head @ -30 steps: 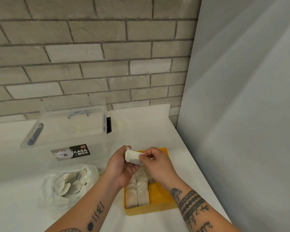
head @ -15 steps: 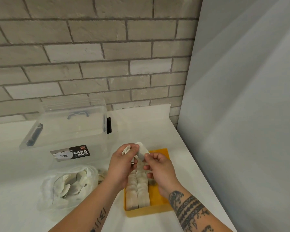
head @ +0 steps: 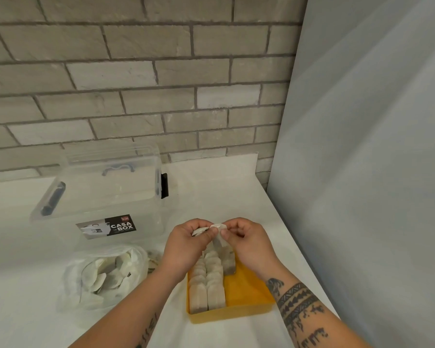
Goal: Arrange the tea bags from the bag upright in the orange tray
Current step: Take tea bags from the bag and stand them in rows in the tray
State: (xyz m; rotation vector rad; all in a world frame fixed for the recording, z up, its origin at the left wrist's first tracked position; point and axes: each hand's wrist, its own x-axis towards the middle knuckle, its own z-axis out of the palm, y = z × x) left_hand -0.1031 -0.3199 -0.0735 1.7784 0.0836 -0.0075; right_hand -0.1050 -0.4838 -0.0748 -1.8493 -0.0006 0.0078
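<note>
Both hands are raised over the far end of the orange tray (head: pixel 248 291).

- Right hand (head: pixel 249 243): thumb and forefinger curled tight, pinching the held tea bag (head: pixel 220 238) by its top edge.
- Left hand (head: pixel 185 244): fingers curled round a second tea bag (head: pixel 200 231); its thumb appears to touch the held one too.
- Held tea bag hangs with its long axis roughly vertical and its lower end pointing down at the tray. It is already near upright and only needs lowering.
- Tray: two packed rows (head: pixel 206 285) stand along the left wall. A third row (head: pixel 229 264) is begun at the far end, with bare orange floor beside it on the near right.
- The open slot lies just below the held tea bag and slightly toward the person. The right hand is the nearer one to it.

Materials:
- Tea bags are thin pale paper, flat, soft and rectangular, and likely to flop unless leaned on a neighbour.
- The tray is rigid plastic with low walls.
- The plastic bag (head: pixel 139 262) to the left is thin, clear and crinkled, with loose tea bags (head: pixel 103 277) lying flat inside.
- A clear storage box (head: pixel 98 194) sits behind it on the white counter (head: pixel 224 192).
</note>
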